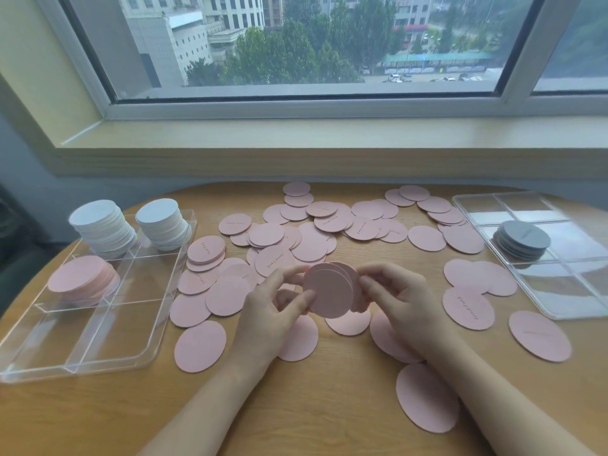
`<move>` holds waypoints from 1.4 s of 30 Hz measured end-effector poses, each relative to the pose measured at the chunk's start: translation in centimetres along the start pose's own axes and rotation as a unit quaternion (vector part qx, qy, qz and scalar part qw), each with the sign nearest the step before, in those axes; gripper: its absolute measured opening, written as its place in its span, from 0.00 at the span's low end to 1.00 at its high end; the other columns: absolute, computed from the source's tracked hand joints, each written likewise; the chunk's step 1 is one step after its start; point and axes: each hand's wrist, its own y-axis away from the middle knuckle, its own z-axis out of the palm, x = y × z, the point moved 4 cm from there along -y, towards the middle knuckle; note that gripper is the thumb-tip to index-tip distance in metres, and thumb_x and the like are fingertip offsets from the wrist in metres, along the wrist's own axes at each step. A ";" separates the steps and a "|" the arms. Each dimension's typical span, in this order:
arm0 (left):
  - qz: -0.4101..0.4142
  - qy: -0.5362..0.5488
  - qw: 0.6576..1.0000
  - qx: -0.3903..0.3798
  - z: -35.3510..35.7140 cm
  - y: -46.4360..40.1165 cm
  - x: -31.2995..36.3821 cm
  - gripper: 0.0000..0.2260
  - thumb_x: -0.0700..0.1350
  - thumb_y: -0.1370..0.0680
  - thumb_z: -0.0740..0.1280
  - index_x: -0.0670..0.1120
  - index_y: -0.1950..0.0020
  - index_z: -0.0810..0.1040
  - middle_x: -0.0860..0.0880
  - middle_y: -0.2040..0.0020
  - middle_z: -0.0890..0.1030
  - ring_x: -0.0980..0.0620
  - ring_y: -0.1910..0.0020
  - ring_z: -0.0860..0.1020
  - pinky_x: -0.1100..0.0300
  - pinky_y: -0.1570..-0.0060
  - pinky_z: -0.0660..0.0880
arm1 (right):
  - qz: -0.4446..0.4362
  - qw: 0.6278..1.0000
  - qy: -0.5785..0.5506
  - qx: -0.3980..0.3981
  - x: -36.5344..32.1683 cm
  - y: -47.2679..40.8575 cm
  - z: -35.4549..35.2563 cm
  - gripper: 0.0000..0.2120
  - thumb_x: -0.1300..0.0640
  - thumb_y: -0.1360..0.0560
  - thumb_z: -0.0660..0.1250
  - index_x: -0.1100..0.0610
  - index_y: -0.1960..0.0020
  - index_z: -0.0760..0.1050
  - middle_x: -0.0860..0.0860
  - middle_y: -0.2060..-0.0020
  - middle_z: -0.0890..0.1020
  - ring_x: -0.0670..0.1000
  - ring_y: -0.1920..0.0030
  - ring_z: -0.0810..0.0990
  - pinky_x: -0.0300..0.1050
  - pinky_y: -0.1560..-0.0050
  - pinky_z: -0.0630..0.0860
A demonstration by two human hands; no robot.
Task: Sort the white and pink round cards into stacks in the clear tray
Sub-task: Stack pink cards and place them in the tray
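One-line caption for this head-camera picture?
Both hands gather a small stack of pink cards beside the clear tray.

The small pile of pink cards (332,291) held between the two hands shows only its front card whole; the ones behind peek out as thin rims, so their number cannot be told. The left hand (279,304) covers part of a card (299,340) lying on the tabletop (296,406), and the right hand (391,291) and its forearm hide much of another card (388,340). Writing on the scattered cards (329,225) is too small and blurred to read. The clear tray (98,324) is cut off at the picture's left edge, and the second tray (559,291) at the right edge. The gray pile (523,240) there hides its lower cards.
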 end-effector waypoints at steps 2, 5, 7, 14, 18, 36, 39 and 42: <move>-0.004 -0.015 1.000 -0.005 0.0 0.1 -0.1 0.15 0.41 0.22 0.74 0.55 0.38 0.82 0.50 0.62 0.86 0.52 0.57 0.85 0.59 0.49 0.78 | 0.006 1.000 -0.006 -0.022 -0.2 0.0 0.8 0.09 0.68 0.20 0.64 0.59 0.47 0.81 0.54 0.61 0.85 0.48 0.64 0.81 0.40 0.59 0.76; -0.001 -0.004 1.000 -0.002 0.1 0.1 0.0 0.13 0.40 0.22 0.74 0.53 0.41 0.83 0.50 0.59 0.87 0.53 0.57 0.85 0.60 0.50 0.79 | -0.017 0.996 0.084 -0.033 0.3 -0.1 0.6 0.10 0.62 0.19 0.65 0.51 0.44 0.82 0.43 0.53 0.85 0.43 0.54 0.81 0.37 0.52 0.74; 0.000 0.013 1.000 0.011 0.0 0.0 0.0 0.12 0.37 0.23 0.74 0.52 0.43 0.84 0.51 0.55 0.87 0.51 0.56 0.85 0.60 0.52 0.79 | -0.058 0.977 0.199 -0.053 1.0 -0.3 -0.1 0.10 0.52 0.18 0.64 0.47 0.40 0.80 0.38 0.48 0.81 0.43 0.46 0.78 0.37 0.46 0.70; 0.003 0.023 0.999 0.047 -0.5 -0.2 0.3 0.11 0.37 0.22 0.73 0.52 0.46 0.82 0.54 0.54 0.87 0.55 0.59 0.83 0.63 0.57 0.79 | 0.019 0.877 0.443 -0.184 3.1 -0.6 -0.8 0.36 0.26 0.34 0.56 0.43 0.32 0.73 0.41 0.38 0.68 0.46 0.37 0.64 0.47 0.33 0.62; 0.009 0.028 0.999 0.045 -0.5 -0.2 0.2 0.10 0.36 0.22 0.72 0.51 0.46 0.81 0.54 0.53 0.87 0.54 0.58 0.83 0.63 0.58 0.79 | 0.028 0.890 0.419 -0.174 3.0 -0.8 -0.5 0.32 0.28 0.36 0.60 0.45 0.39 0.74 0.40 0.43 0.69 0.46 0.40 0.65 0.45 0.37 0.63; 0.012 0.015 1.000 0.015 -0.1 -0.3 -0.4 0.11 0.37 0.22 0.73 0.52 0.46 0.82 0.50 0.53 0.86 0.46 0.60 0.83 0.51 0.59 0.82 | 0.052 0.994 -0.092 0.019 1.3 -0.3 -0.4 0.07 0.72 0.24 0.68 0.62 0.50 0.77 0.58 0.59 0.84 0.57 0.66 0.82 0.46 0.62 0.79; 0.013 0.022 1.000 0.009 -0.1 -0.2 -0.5 0.10 0.37 0.22 0.73 0.50 0.44 0.82 0.50 0.52 0.87 0.45 0.57 0.83 0.55 0.61 0.80 | 0.052 0.992 -0.116 0.001 1.0 -0.3 0.3 0.06 0.72 0.24 0.66 0.65 0.49 0.77 0.60 0.57 0.85 0.57 0.62 0.84 0.47 0.60 0.81; 0.015 0.018 1.000 0.007 -0.1 -0.1 -0.4 0.10 0.38 0.22 0.73 0.50 0.44 0.81 0.50 0.53 0.87 0.43 0.56 0.83 0.55 0.61 0.79 | 0.047 0.992 -0.116 -0.008 0.7 -0.3 0.6 0.06 0.71 0.23 0.66 0.64 0.47 0.78 0.59 0.55 0.85 0.60 0.58 0.84 0.51 0.57 0.82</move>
